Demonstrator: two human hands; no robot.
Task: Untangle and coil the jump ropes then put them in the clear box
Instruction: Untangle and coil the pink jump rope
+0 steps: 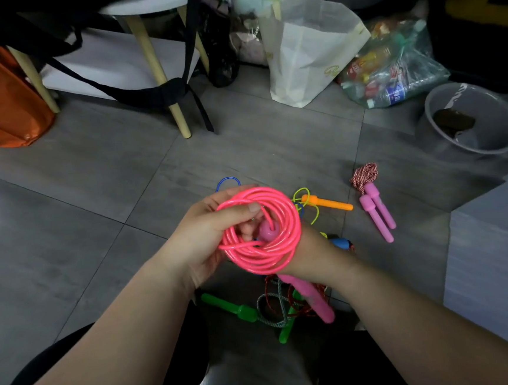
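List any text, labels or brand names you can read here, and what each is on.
No text is readable.
White paper bag: faint yellowish logo, too blurred.
Clear plastic bag of bottles: labels too small and blurred.
Grey bucket: white marking inside the rim, illegible.
Pink jump rope: no print seen.

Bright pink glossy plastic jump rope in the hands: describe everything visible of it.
The bright pink glossy plastic jump rope is wound into a round coil of several loops, held above the grey tiled floor. The left hand grips its left side, thumb over the top loops. The right hand lies behind its right side, fingers hidden. One rounded pink grip end shows inside the ring; a longer pink grip hangs below, over tangled ropes on the floor.
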